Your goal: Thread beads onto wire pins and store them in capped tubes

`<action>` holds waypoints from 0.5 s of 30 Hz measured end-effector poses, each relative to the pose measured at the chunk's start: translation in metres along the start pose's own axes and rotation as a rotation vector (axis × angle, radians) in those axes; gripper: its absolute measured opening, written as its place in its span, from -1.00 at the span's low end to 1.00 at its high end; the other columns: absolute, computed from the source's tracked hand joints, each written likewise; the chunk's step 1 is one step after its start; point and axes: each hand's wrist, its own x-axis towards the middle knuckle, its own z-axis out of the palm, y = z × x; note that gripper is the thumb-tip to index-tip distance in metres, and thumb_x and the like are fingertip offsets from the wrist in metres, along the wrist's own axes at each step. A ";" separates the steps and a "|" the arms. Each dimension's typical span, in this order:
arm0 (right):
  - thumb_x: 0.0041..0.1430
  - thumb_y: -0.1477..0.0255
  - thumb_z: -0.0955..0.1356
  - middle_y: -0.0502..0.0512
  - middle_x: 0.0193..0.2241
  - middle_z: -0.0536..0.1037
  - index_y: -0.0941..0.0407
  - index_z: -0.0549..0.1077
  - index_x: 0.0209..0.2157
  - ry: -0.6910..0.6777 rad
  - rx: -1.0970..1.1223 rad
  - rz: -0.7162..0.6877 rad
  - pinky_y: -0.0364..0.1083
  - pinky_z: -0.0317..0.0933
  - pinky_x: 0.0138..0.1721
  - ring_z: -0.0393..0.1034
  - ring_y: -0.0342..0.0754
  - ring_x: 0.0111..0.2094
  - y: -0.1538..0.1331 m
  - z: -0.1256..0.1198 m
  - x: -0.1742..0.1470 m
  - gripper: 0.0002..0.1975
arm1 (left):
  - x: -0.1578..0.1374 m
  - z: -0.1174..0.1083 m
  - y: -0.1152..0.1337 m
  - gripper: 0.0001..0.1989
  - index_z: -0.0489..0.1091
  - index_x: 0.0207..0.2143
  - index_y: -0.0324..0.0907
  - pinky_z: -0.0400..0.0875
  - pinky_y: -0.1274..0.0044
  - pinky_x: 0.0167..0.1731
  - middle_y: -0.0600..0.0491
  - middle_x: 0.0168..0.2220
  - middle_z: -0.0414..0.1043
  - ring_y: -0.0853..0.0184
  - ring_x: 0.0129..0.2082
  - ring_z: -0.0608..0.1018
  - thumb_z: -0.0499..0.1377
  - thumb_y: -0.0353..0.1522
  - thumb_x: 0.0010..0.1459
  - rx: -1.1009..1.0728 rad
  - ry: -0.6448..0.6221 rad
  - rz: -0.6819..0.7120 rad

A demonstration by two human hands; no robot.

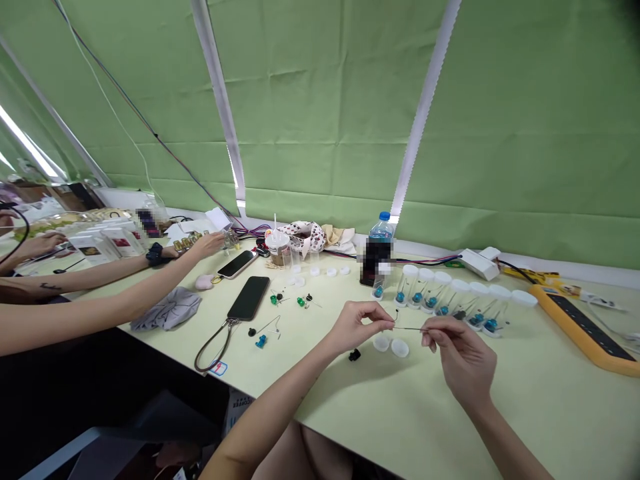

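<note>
Above the table, a thin metal wire [409, 328] stretches between my two hands. My left hand [361, 325] pinches one end between thumb and forefinger; a short dark bit sticks up by its fingertips. My right hand [465, 360] has closed fingers on the other end. Two white round caps [400, 348] lie beneath the wire, and a small black part [355, 355] rests below my left hand. Behind my hands stands a row of clear vials [440, 297] with white lids, holding blue parts and thin wires. Left of my hands lies a blue part [261, 341] beside a bent wire.
A phone [249, 298] with a strap lies to the left, near green parts [301, 302]. At the back stand a bottle [383, 227] and a cup [278, 247]. An orange power strip [585, 330] is at right. Co-workers' arms [120, 293] reach in from the left.
</note>
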 end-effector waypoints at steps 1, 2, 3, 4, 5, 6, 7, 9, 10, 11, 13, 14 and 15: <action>0.14 0.50 0.33 0.08 -0.44 0.45 0.10 0.48 -0.36 -0.026 -0.003 -0.021 -0.11 0.16 -0.60 0.32 -0.12 -0.53 0.000 -0.002 0.001 -0.92 | -0.001 0.000 0.000 -0.77 0.48 -0.42 -0.29 0.34 0.55 -0.34 -0.04 -0.43 0.48 0.38 -0.41 0.46 0.22 -0.26 0.02 0.028 0.002 0.014; 0.13 0.51 0.33 0.09 -0.43 0.46 0.10 0.49 -0.35 -0.052 -0.015 -0.048 -0.10 0.19 -0.60 0.34 -0.09 -0.50 -0.001 -0.003 0.001 -0.91 | -0.001 0.000 0.000 -0.77 0.48 -0.42 -0.29 0.35 0.55 -0.34 -0.04 -0.43 0.49 0.38 -0.41 0.47 0.21 -0.26 0.03 0.049 0.006 0.022; 0.12 0.52 0.34 0.10 -0.43 0.47 0.09 0.50 -0.34 -0.078 -0.033 -0.081 -0.09 0.21 -0.58 0.37 -0.06 -0.47 -0.001 -0.005 0.002 -0.90 | -0.001 0.000 0.000 -0.76 0.48 -0.41 -0.29 0.35 0.55 -0.34 -0.04 -0.43 0.49 0.38 -0.41 0.47 0.20 -0.26 0.04 0.064 0.013 0.028; 0.10 0.54 0.35 0.11 -0.43 0.48 0.09 0.52 -0.34 -0.101 -0.051 -0.115 -0.08 0.24 -0.56 0.38 -0.03 -0.43 -0.001 -0.006 0.002 -0.88 | -0.001 0.000 0.000 -0.76 0.48 -0.41 -0.29 0.35 0.55 -0.34 -0.04 -0.43 0.49 0.38 -0.41 0.47 0.20 -0.25 0.04 0.074 0.021 0.032; 0.08 0.55 0.35 0.12 -0.42 0.49 0.09 0.53 -0.33 -0.124 -0.067 -0.143 -0.06 0.27 -0.53 0.40 0.00 -0.39 -0.001 -0.007 0.002 -0.87 | -0.002 0.000 0.001 -0.75 0.48 -0.41 -0.29 0.35 0.55 -0.34 -0.04 -0.43 0.49 0.38 -0.41 0.48 0.20 -0.25 0.04 0.081 0.024 0.036; 0.07 0.57 0.36 0.12 -0.41 0.50 0.09 0.53 -0.33 -0.144 -0.075 -0.161 -0.05 0.29 -0.51 0.40 0.02 -0.36 -0.001 -0.007 0.002 -0.86 | -0.002 0.000 0.001 -0.75 0.48 -0.41 -0.30 0.35 0.55 -0.34 -0.04 -0.43 0.49 0.37 -0.41 0.48 0.20 -0.25 0.05 0.089 0.023 0.042; 0.06 0.59 0.36 0.13 -0.40 0.51 0.09 0.54 -0.33 -0.163 -0.073 -0.166 -0.04 0.30 -0.50 0.41 0.03 -0.34 -0.001 -0.007 0.001 -0.84 | -0.003 -0.001 0.001 -0.75 0.48 -0.41 -0.30 0.36 0.55 -0.35 -0.04 -0.43 0.49 0.37 -0.41 0.48 0.19 -0.24 0.05 0.097 0.019 0.050; 0.06 0.61 0.35 0.13 -0.38 0.51 0.09 0.54 -0.35 -0.178 -0.052 -0.146 -0.04 0.30 -0.50 0.41 0.02 -0.35 0.000 -0.006 0.000 -0.83 | -0.004 -0.001 0.002 -0.74 0.48 -0.40 -0.29 0.36 0.56 -0.34 -0.04 -0.43 0.49 0.37 -0.41 0.49 0.18 -0.24 0.06 0.112 0.000 0.067; 0.07 0.61 0.35 0.12 -0.39 0.50 0.09 0.53 -0.36 -0.173 -0.036 -0.128 -0.05 0.29 -0.51 0.41 0.01 -0.37 0.000 -0.005 -0.001 -0.84 | -0.005 -0.001 0.003 -0.74 0.48 -0.37 -0.29 0.37 0.56 -0.33 -0.03 -0.42 0.49 0.38 -0.40 0.49 0.16 -0.25 0.08 0.118 -0.011 0.077; 0.07 0.61 0.35 0.12 -0.40 0.50 0.10 0.53 -0.36 -0.155 -0.017 -0.102 -0.06 0.28 -0.53 0.41 -0.01 -0.39 0.000 -0.004 -0.002 -0.85 | -0.007 -0.001 0.004 -0.74 0.48 -0.33 -0.28 0.37 0.56 -0.31 -0.03 -0.40 0.50 0.38 -0.39 0.50 0.14 -0.25 0.11 0.122 -0.020 0.086; 0.08 0.59 0.35 0.11 -0.41 0.49 0.12 0.52 -0.39 -0.085 0.027 -0.049 -0.08 0.25 -0.55 0.40 -0.05 -0.45 0.000 -0.002 -0.002 -0.88 | -0.008 -0.001 0.003 -0.73 0.47 -0.22 -0.25 0.37 0.56 -0.26 -0.03 -0.35 0.50 0.38 -0.35 0.51 0.10 -0.26 0.15 0.131 -0.020 0.109; 0.08 0.58 0.35 0.10 -0.42 0.48 0.13 0.51 -0.40 -0.038 0.051 -0.025 -0.09 0.24 -0.56 0.39 -0.07 -0.47 0.001 -0.002 -0.002 -0.90 | -0.009 -0.002 0.003 -0.73 0.46 -0.19 -0.23 0.37 0.55 -0.24 -0.03 -0.33 0.50 0.37 -0.33 0.51 0.09 -0.27 0.16 0.139 -0.003 0.119; 0.08 0.57 0.36 0.10 -0.42 0.48 0.13 0.50 -0.42 0.009 0.077 0.001 -0.10 0.22 -0.57 0.38 -0.09 -0.50 0.002 -0.001 -0.002 -0.92 | -0.008 -0.003 0.001 -0.73 0.45 -0.18 -0.22 0.37 0.55 -0.23 -0.03 -0.31 0.50 0.37 -0.31 0.51 0.09 -0.27 0.16 0.148 0.030 0.125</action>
